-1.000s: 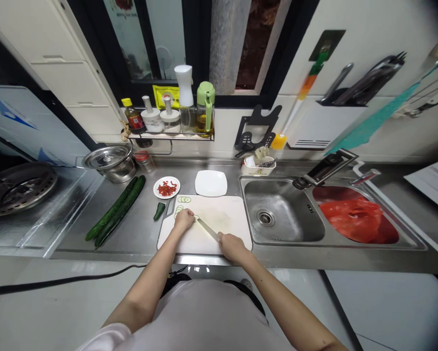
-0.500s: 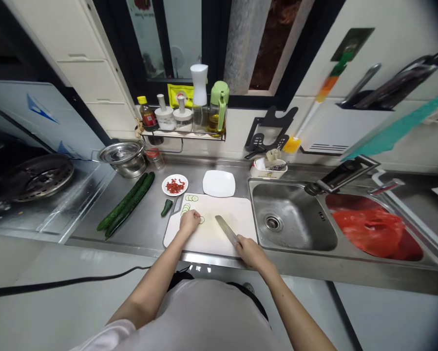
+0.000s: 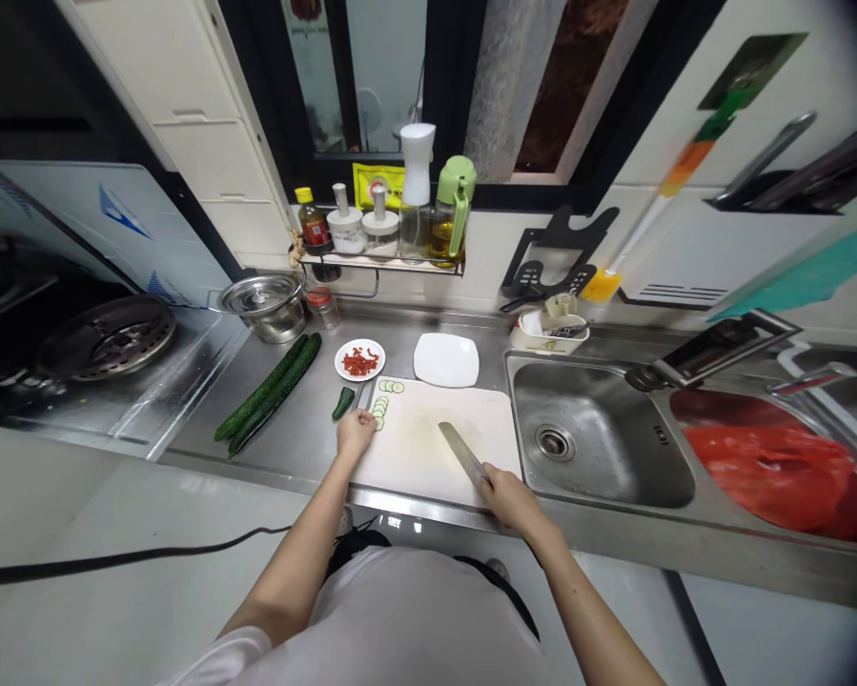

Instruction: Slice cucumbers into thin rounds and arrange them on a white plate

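My right hand (image 3: pixel 503 494) grips a knife (image 3: pixel 462 451) by its handle, the blade lying slanted low over the white cutting board (image 3: pixel 428 476). Over the board's left edge, my left hand (image 3: pixel 355 434) has its fingers pinched at a thin cucumber slice (image 3: pixel 378 423), at the near end of a column of overlapping slices (image 3: pixel 380 406). A short row of cucumber slices (image 3: pixel 392 387) lies along the board's top left corner. Just left of the board rests a cut cucumber piece (image 3: pixel 343 403), dark green.
Two long cucumbers (image 3: pixel 275 393) lie on the steel counter at left. Behind the board stand a plate of red chopped pieces (image 3: pixel 360 361) and a white square plate (image 3: pixel 446 359). A sink (image 3: pixel 592 438) borders the board's right, a lidded steel pot (image 3: pixel 267 307) the back left.
My left hand has moved left with the cucumber slice, bringing it to the near end of the column. The knife stays in my right hand over the board. The view has shifted slightly.
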A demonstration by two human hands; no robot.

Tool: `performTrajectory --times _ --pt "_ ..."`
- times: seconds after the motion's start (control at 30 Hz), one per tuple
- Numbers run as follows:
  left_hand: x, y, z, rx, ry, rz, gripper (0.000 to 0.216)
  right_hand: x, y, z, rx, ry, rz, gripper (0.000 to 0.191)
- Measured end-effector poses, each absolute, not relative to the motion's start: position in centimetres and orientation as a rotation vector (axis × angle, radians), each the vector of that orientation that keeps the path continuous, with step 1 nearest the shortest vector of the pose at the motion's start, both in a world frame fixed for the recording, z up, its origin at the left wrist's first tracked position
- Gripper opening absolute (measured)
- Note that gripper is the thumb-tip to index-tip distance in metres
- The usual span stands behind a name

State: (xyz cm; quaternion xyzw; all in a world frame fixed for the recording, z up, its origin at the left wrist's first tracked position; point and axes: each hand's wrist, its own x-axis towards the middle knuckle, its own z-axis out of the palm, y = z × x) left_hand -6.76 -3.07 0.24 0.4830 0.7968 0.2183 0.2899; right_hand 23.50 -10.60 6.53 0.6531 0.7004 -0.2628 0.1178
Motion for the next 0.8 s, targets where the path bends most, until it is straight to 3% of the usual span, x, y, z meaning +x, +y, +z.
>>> performTrajectory --times 0.5,0.8 --pt "-6.1 -3.0 0.6 1.346 2.252 0.538 0.023 23.4 -10.7 7.0 1.929 2.023 -0.781 0.027" --pt "-3.2 1.1 2.1 1.585 2.206 0.513 0.034 23.9 -10.9 6.8 1.950 2.020 -0.780 0.026"
